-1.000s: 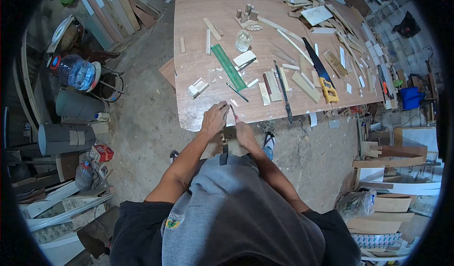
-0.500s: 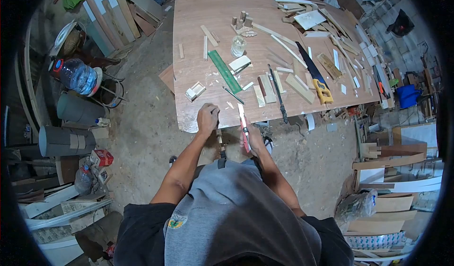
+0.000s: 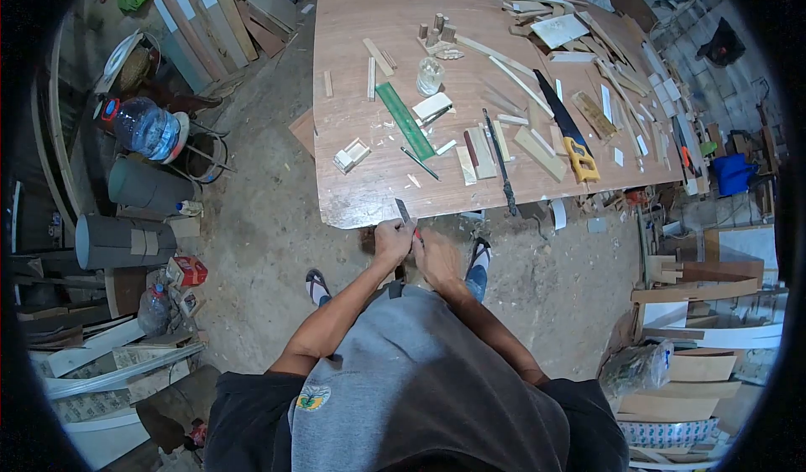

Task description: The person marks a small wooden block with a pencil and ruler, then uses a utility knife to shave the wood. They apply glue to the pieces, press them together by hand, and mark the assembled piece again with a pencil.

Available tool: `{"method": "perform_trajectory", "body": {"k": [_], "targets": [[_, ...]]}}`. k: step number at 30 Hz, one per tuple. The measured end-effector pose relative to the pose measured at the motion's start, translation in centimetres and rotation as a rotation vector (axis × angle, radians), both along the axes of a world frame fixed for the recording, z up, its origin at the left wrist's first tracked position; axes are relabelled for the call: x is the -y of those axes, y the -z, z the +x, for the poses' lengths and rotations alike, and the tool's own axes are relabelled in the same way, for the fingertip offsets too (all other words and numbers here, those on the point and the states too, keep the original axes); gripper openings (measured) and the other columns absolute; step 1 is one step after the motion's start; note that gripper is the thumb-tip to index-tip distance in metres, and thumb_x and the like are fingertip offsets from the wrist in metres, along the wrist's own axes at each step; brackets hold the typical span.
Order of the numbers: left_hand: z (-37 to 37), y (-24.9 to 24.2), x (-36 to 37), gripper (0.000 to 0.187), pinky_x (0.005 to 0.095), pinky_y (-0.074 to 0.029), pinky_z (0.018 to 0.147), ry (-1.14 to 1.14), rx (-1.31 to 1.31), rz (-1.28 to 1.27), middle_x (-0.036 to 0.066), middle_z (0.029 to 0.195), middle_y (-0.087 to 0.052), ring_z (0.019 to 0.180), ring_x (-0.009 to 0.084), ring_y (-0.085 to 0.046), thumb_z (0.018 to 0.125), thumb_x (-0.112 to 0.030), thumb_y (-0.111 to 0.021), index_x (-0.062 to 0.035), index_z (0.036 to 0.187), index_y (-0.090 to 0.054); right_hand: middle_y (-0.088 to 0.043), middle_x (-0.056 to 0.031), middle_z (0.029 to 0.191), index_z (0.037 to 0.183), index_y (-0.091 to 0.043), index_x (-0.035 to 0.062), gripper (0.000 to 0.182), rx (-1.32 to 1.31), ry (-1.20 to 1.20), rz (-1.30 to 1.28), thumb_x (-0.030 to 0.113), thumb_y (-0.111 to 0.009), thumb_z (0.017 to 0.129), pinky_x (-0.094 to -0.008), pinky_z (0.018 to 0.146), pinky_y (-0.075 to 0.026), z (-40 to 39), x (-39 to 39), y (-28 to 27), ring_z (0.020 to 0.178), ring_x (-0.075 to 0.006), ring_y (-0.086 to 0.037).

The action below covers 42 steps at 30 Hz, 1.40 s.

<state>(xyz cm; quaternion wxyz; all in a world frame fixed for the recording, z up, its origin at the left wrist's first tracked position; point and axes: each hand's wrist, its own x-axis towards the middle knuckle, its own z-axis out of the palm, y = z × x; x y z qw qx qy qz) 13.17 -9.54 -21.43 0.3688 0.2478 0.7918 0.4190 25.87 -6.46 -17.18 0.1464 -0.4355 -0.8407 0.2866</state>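
Observation:
My right hand (image 3: pixel 438 259) is wrapped around a red utility knife (image 3: pixel 417 234), most of its handle hidden by the fingers. The grey blade (image 3: pixel 402 211) points up and away, over the front edge of the table (image 3: pixel 361 207). Pressed close beside it, my left hand (image 3: pixel 393 243) is closed at the base of the blade; what its fingers hold, if anything, is hidden. Beyond the hands lie a small wooden box-like piece (image 3: pixel 351 154), a dark pen-like tool (image 3: pixel 420 163) and a green ruler (image 3: pixel 405 121).
A handsaw (image 3: pixel 567 128) with a yellow handle lies to the right, near a long dark file-like tool (image 3: pixel 499 161). A glass jar (image 3: pixel 430 75) and a white stapler-like object (image 3: pixel 432 107) stand mid-table. Wood strips (image 3: pixel 562 31) pile up at the back right.
My hands, apart before, have come together at the table edge. The knife has moved left and its blade now leans left. The view has shifted slightly.

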Motion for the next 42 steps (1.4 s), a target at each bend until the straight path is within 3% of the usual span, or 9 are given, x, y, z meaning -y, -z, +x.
{"method": "perform_trajectory", "body": {"k": [1, 6, 8, 18, 24, 29, 33, 35, 42], "targets": [[0.0, 0.1, 0.1, 0.041, 0.0385, -0.046, 0.051, -0.023, -0.001, 0.006, 0.014, 0.054, -0.061, 0.049, 0.0154, -0.055, 0.090, -0.033, -0.070, 0.0023, 0.069, -0.070, -0.064, -0.0262, 0.082, 0.098, -0.056, -0.0021, 0.029, 0.041, -0.030, 0.008, 0.026, -0.062, 0.093, -0.0555, 0.071, -0.047, 0.0, 0.1, 0.0, 0.078, -0.0474, -0.062], [-0.8, 0.8, 0.1, 0.042, 0.0379, -0.045, 0.051, -0.038, 0.050, 0.021, 0.013, 0.053, -0.059, 0.048, 0.0155, -0.054, 0.090, -0.033, -0.070, 0.0027, 0.068, -0.069, -0.060, -0.0267, 0.094, 0.104, -0.055, -0.0027, 0.024, -0.044, -0.141, 0.021, 0.019, -0.059, 0.093, -0.0549, 0.076, -0.045, -0.1, 0.3, -0.3, 0.089, -0.0467, -0.059], [-1.0, 1.1, 0.3, 0.042, 0.0380, -0.044, 0.050, -0.027, 0.046, 0.031, 0.012, 0.052, -0.058, 0.048, 0.0152, -0.052, 0.090, -0.033, -0.070, 0.0031, 0.068, -0.069, -0.053, -0.0274, 0.106, 0.115, -0.052, -0.0060, 0.026, -0.033, -0.288, -0.010, 0.009, -0.055, 0.094, -0.0526, 0.087, -0.044, 0.0, 0.2, -1.1, 0.103, -0.0438, -0.052], [-2.0, 0.8, -0.1, 0.042, 0.0384, -0.041, 0.050, -0.042, -0.013, 0.035, 0.011, 0.052, -0.055, 0.050, 0.0131, -0.047, 0.089, -0.032, -0.070, 0.0038, 0.068, -0.067, -0.053, -0.0277, 0.105, 0.111, -0.053, -0.0074, 0.023, -0.082, -0.325, -0.070, 0.009, -0.053, 0.095, -0.0526, 0.089, -0.044, 0.1, 0.1, -1.0, 0.103, -0.0454, -0.052], [-1.2, 0.2, -0.5, 0.038, 0.0384, -0.042, 0.052, -0.134, 0.034, 0.069, 0.011, 0.054, -0.057, 0.050, 0.0151, -0.048, 0.090, -0.028, -0.069, 0.0036, 0.069, -0.068, -0.063, -0.0291, 0.094, 0.101, -0.059, -0.0088, 0.035, 0.199, -0.119, -0.022, 0.025, -0.050, 0.100, -0.0510, 0.082, -0.052, -1.0, -0.2, -1.0, 0.090, -0.0448, -0.064], [-0.4, 1.1, -0.6, 0.037, 0.0370, -0.043, 0.051, -0.116, -0.024, 0.037, 0.012, 0.056, -0.059, 0.050, 0.0148, -0.051, 0.091, -0.028, -0.069, 0.0028, 0.071, -0.069, -0.068, -0.0261, 0.077, 0.086, -0.068, -0.0008, 0.040, 0.307, 0.048, -0.112, 0.033, -0.050, 0.099, -0.0529, 0.069, -0.055, -1.1, -1.1, 1.0, 0.070, -0.0449, -0.068], [-0.6, 1.5, -1.1, 0.036, 0.0348, -0.042, 0.049, -0.068, -0.088, 0.071, 0.008, 0.057, -0.061, 0.050, 0.0124, -0.051, 0.092, -0.027, -0.068, 0.0030, 0.072, -0.071, -0.067, -0.0270, 0.082, 0.093, -0.065, -0.0011, 0.038, 0.380, -0.048, -0.092, 0.033, -0.048, 0.100, -0.0533, 0.070, -0.054, -0.4, -1.5, -0.7, 0.074, -0.0436, -0.068], [-1.1, 1.4, -1.5, 0.036, 0.0345, -0.043, 0.049, -0.085, -0.042, 0.098, 0.007, 0.057, -0.061, 0.050, 0.0125, -0.052, 0.092, -0.027, -0.068, 0.0034, 0.072, -0.071, -0.067, -0.0282, 0.084, 0.099, -0.060, -0.0025, 0.042, 0.042, -0.085, 0.101, 0.038, -0.049, 0.100, -0.0576, 0.066, -0.052, 0.3, -1.1, -0.1, 0.071, -0.0480, -0.066], [-0.9, 0.5, -1.9, 0.034, 0.0384, -0.045, 0.052, -0.100, 0.044, 0.074, 0.016, 0.059, -0.064, 0.051, 0.0185, -0.057, 0.091, -0.027, -0.068, 0.0025, 0.076, -0.072, -0.067, -0.0276, 0.086, 0.103, -0.058, -0.0041, 0.041, 0.201, -0.091, 0.033, 0.036, -0.050, 0.100, -0.0558, 0.068, -0.052, -0.1, -1.0, 2.1, 0.074, -0.0479, -0.065]]}}
